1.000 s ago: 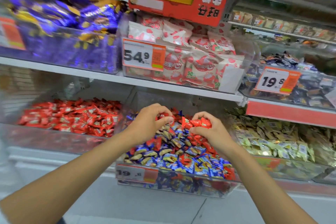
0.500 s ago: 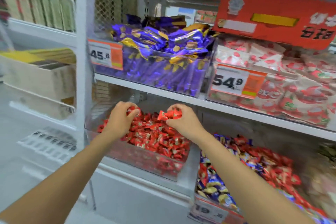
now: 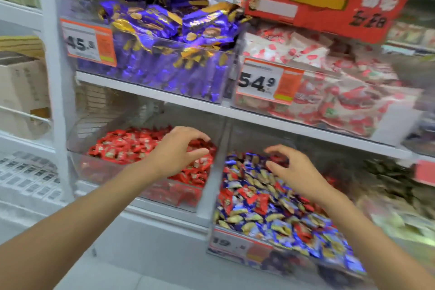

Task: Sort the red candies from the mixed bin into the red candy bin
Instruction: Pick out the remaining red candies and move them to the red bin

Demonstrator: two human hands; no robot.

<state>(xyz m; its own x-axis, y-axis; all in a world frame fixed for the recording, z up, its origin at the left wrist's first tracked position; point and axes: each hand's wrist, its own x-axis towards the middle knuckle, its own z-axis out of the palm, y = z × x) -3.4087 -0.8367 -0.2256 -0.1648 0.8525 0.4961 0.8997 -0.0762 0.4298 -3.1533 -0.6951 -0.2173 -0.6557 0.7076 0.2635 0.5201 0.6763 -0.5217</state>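
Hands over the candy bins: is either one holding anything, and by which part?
Nothing is held. The left hand hangs open over the red candy bin, the right hand over the mixed bin, fingers empty.

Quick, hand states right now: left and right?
Left hand: open, empty, over the red candy bin.
Right hand: open, empty, over the mixed bin.

Purple-wrapped sweets [image 3: 164,30] fill an upper bin; strawberry-print packets [image 3: 329,92] sit beside them (red sign [image 3: 329,0] above).
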